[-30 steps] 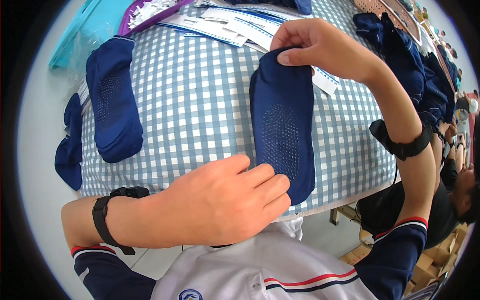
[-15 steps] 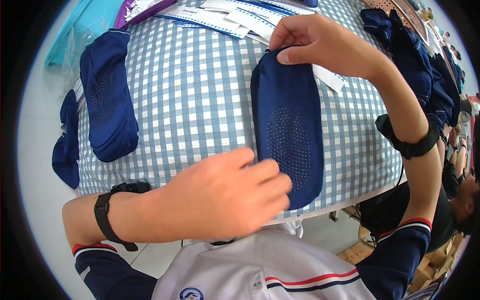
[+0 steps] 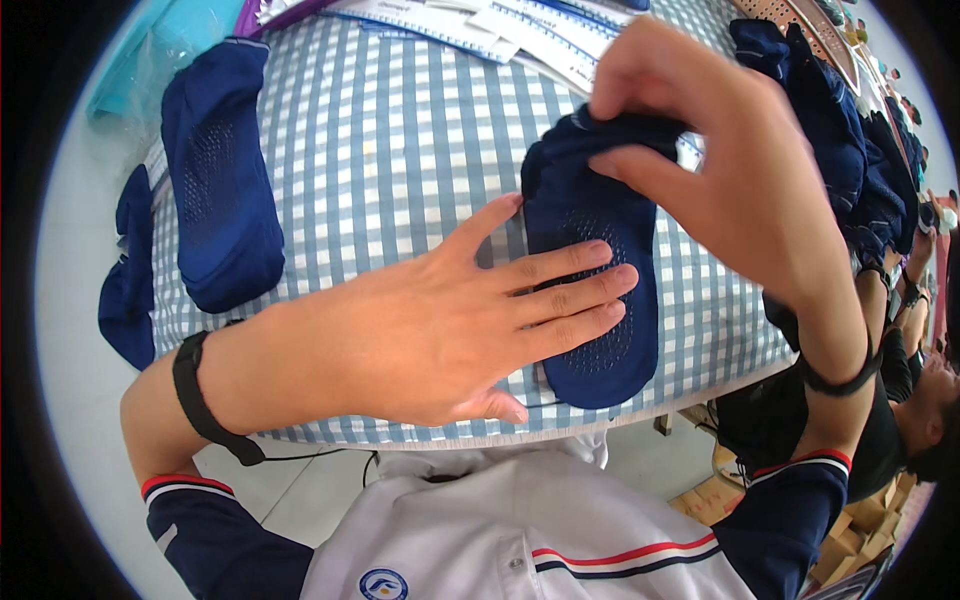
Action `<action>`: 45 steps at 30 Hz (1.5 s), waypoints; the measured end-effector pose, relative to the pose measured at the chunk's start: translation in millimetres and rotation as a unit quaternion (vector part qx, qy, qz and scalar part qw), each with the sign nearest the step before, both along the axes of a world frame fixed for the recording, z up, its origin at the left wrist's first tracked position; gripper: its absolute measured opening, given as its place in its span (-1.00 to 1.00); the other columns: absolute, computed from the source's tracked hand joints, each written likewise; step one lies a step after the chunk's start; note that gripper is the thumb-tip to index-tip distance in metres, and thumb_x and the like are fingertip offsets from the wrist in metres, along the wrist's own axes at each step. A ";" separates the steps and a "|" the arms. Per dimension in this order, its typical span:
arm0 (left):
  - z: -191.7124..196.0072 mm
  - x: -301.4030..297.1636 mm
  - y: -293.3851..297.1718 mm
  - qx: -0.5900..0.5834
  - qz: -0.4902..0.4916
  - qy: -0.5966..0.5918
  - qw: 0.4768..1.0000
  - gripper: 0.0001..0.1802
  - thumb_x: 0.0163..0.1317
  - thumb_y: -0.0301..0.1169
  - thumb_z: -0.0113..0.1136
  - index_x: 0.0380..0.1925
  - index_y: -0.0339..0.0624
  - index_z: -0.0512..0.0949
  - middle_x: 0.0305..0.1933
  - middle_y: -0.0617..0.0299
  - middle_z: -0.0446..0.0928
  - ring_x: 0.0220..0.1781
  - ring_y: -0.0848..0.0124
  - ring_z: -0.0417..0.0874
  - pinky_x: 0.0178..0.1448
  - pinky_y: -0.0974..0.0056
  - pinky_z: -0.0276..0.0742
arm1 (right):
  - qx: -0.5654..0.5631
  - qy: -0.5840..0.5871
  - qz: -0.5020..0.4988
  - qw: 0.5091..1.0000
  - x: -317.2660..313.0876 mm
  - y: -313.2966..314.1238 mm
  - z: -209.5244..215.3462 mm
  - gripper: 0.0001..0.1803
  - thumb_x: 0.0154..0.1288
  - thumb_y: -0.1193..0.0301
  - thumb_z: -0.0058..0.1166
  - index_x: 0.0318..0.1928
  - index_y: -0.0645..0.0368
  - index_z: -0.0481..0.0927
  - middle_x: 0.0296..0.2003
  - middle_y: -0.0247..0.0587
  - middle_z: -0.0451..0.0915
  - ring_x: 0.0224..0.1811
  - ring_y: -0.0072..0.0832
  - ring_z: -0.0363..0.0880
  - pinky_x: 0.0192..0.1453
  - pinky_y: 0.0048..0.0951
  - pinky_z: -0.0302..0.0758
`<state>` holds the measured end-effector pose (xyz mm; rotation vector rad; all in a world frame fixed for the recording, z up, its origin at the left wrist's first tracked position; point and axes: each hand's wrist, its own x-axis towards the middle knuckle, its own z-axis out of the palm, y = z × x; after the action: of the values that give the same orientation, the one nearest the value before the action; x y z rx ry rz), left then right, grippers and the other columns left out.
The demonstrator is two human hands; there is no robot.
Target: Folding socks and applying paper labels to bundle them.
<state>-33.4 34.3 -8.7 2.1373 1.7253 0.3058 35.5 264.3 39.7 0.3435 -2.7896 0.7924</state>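
head | sock (image 3: 575,205) lay on bench (image 3: 390,200), sole flat, top bunched: flattening seemed unfinished | left hand (image 3: 490,300): fingers spread on it | right hand (image 3: 705,150): fingers at top, grip unclear | second sock (image 3: 225,180) lay flat

Bright lt, R hand (image 3: 715,120) sl. blurred, fisheye distort. at edges.

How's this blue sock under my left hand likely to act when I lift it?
The blue sock is probably floppy: its top end bunches up at your right hand. It's likely light, looking like thin fabric. Its dotted patch, facing up beneath your left hand, may feel slightly grippy.
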 end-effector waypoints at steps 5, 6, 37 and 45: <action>-11.4 -4.4 -9.7 0.021 0.000 -0.004 1.000 -0.26 0.19 0.09 0.34 0.29 -0.08 0.52 0.36 0.26 0.52 0.55 0.31 0.33 0.70 -0.30 -0.23 | -0.005 0.060 0.021 0.998 85.9 -38.9 -1.6 -0.60 -0.02 0.81 0.22 -0.08 0.41 0.65 -0.06 0.07 0.73 -0.08 -0.13 0.75 0.05 -0.25 0.69; -20.1 -0.3 -8.1 0.064 0.010 -0.023 0.998 -0.39 0.25 0.08 0.29 0.14 -0.09 0.60 0.13 0.31 0.64 0.43 0.33 0.45 0.71 -0.32 -0.30 | 0.038 0.093 0.049 0.994 100.8 -41.1 -11.1 -0.62 -0.01 0.74 0.27 -0.09 0.39 0.66 -0.11 0.08 0.74 -0.09 -0.12 0.76 0.01 -0.24 0.71; 28.6 35.5 7.3 0.144 -0.024 -0.172 0.974 0.16 -0.20 -0.32 0.63 0.42 -0.17 0.13 0.59 -0.22 0.20 0.65 -0.06 0.11 0.62 -0.05 -0.07 | 0.137 -0.065 -0.352 0.923 90.2 157.3 -12.6 -0.56 0.51 0.30 0.08 0.24 0.34 0.57 0.14 0.13 0.64 0.22 -0.05 0.61 0.33 -0.23 0.50; 28.2 32.1 -11.3 0.111 -0.052 -0.084 0.989 0.17 -0.12 -0.11 0.57 0.47 -0.24 0.14 0.61 -0.02 0.20 0.63 0.06 0.14 0.62 -0.07 -0.07 | 0.279 -0.177 -0.171 0.928 103.5 93.0 -41.0 -0.13 0.59 -0.11 -0.22 0.57 0.34 0.06 0.63 0.17 -0.11 0.71 -0.12 -0.21 0.72 -0.19 -0.12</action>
<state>-1.4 23.0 19.6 2.2720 1.5415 0.6555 139.0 357.3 -1.3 -0.2312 -3.2364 -0.0408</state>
